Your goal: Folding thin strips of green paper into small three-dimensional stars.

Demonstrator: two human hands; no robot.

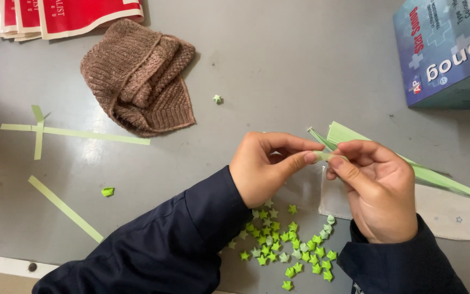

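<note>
Head view: left hand (262, 169) and right hand (379, 190) pinch one green paper strip (326, 156).

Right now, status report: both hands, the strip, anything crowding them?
Left hand and right hand both pinching one pale green paper strip. Bundle of green paper strips behind right hand. Pile of small green folded paper stars beneath wrists, not obstructing.

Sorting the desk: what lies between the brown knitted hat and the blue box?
In the head view, only one small green paper star on bare grey table between the brown knitted hat and blue box.
</note>
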